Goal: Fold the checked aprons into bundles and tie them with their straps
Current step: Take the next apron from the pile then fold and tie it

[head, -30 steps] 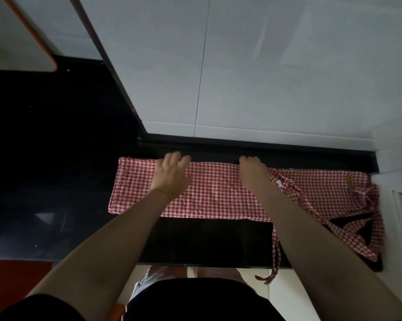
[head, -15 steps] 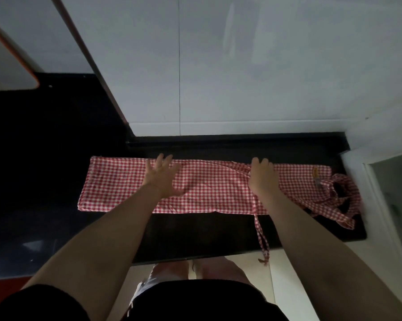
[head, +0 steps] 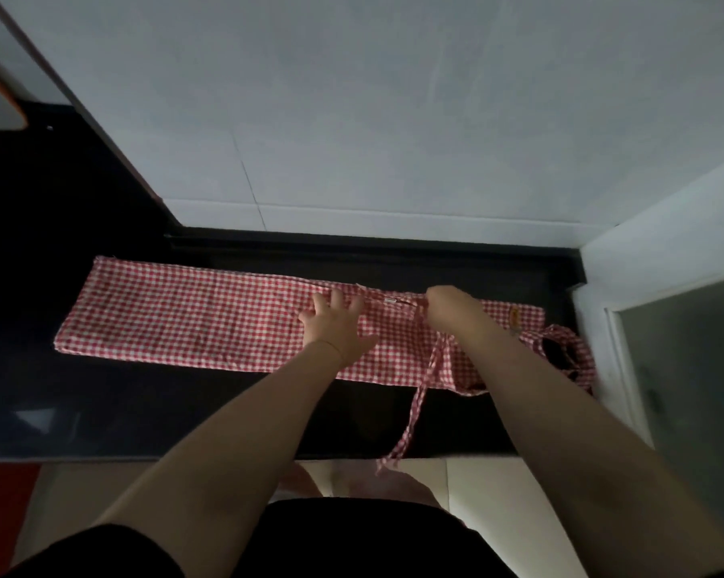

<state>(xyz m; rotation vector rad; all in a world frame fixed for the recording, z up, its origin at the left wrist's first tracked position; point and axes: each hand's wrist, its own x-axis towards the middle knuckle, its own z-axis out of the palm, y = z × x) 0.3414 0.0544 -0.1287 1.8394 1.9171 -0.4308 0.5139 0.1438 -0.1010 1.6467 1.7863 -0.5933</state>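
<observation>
One checked apron point(head: 210, 319) lies folded into a long strip across the black table point(head: 143, 410), right end bunched near the wall. Left hand point(head: 336, 327) presses flat on it, fingers spread. Right hand point(head: 450, 306) curls at the far edge, pinching fabric by the strap point(head: 418, 394), which dangles over the table's front edge.

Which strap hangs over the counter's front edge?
The long strap beside the right hand; the looped straps at the apron's far right end stay on the counter.
</observation>
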